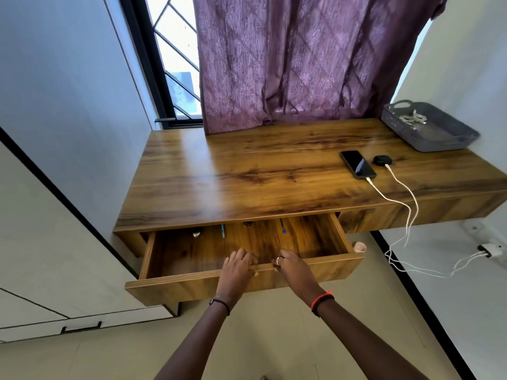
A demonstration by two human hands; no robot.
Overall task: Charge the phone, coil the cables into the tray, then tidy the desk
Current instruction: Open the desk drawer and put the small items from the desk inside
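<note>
The wooden desk [247,171] has its wide drawer [192,286] pulled open. My left hand [237,266] and my right hand [288,266] both grip the top edge of the drawer front, fingers curled over it. A black phone [357,163] lies on the desk's right part with a white cable [389,197] plugged in. Beside it a small black case [382,160] has a second white cable [406,187]. Both cables run over the desk edge to a white charger [492,250] in the wall. A grey tray [439,138] at the far right holds bundled white cables [413,119].
At the drawer's back lie small items: a silver thing [196,234], a light-blue pen [222,231], a blue pen [282,227]. A purple curtain [301,58] hangs behind the desk. A white cabinet [55,256] stands on the left. The cables loop low at the right.
</note>
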